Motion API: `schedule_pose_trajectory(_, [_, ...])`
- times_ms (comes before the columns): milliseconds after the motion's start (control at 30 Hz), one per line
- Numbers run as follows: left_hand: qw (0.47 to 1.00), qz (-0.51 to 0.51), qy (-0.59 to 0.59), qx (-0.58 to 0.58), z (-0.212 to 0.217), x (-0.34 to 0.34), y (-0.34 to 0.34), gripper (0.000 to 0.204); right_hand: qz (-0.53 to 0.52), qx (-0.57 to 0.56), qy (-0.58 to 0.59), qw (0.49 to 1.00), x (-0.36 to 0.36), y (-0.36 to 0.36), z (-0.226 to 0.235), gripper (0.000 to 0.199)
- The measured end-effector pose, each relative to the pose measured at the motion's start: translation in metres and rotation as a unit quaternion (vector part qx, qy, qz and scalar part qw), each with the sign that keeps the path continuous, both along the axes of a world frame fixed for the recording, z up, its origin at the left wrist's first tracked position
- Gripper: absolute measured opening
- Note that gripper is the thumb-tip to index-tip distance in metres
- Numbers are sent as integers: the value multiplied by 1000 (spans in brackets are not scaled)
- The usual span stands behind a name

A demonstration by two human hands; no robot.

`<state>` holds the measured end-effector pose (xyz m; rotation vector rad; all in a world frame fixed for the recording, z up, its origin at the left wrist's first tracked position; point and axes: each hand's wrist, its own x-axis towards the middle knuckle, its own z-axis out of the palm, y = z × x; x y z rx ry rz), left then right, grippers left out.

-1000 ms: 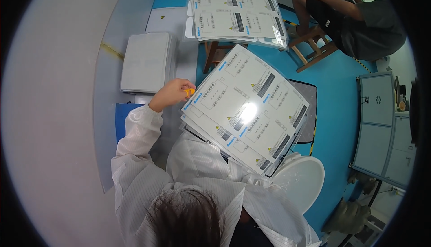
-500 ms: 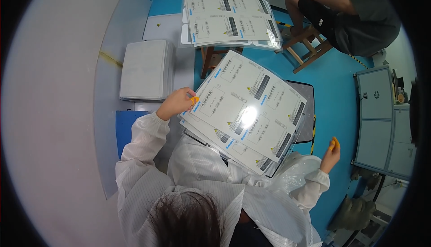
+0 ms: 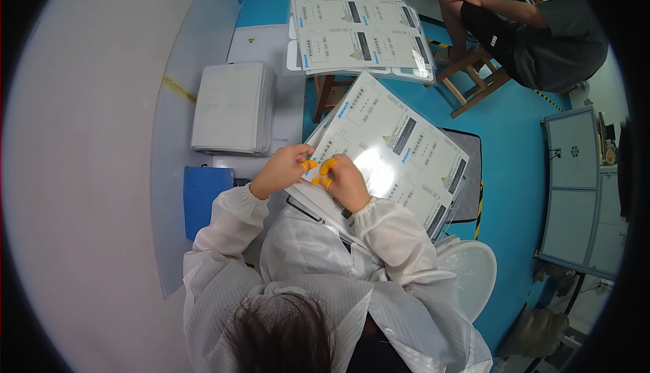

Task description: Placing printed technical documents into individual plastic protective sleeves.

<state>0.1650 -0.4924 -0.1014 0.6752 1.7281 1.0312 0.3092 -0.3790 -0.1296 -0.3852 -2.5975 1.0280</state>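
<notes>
Large printed label sheets (image 3: pixel 406 149) lie tilted in a loose stack over my lap, the top one glossy with a bright glare. At their left corner my left hand (image 3: pixel 279 170), wearing yellow finger cots, is closed on the sheet's edge. Right beside it, over the same corner, my right hand (image 3: pixel 344 182) is closed with its yellow-covered fingertips pinched together. What lies between those right fingertips is too small to make out. My right forearm and sleeve hide the lower part of the stack.
Another pile of printed sheets (image 3: pixel 359 34) rests on a wooden stool (image 3: pixel 327 95) ahead. To the left stand a stack of white sheets (image 3: pixel 230 105) and a blue box (image 3: pixel 205 197). A white round bin (image 3: pixel 477 271) is at my right. A seated person (image 3: pixel 528 37) is at the far right.
My right hand has come from the far right across to the sheet's left corner, beside my left hand. The white bin at my right now shows more fully.
</notes>
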Motion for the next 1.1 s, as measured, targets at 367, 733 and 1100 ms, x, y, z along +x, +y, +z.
schedule_pose_trajectory(367, [1000, 12, -14, 12, -5, -3, 0, 31, 43, 18, -5, 999, -4, -17, -1, 34])
schedule_pose_trajectory(733, [999, 28, -28, 5, -2, -3, -2, 35, 40, -67, -22, 997, -5, -4, 13, 22])
schedule_pose_trajectory(1100, [998, 27, -49, -8, 1, -5, 0, 29, -28, -144, -25, 989, -3, 3, 12, 18])
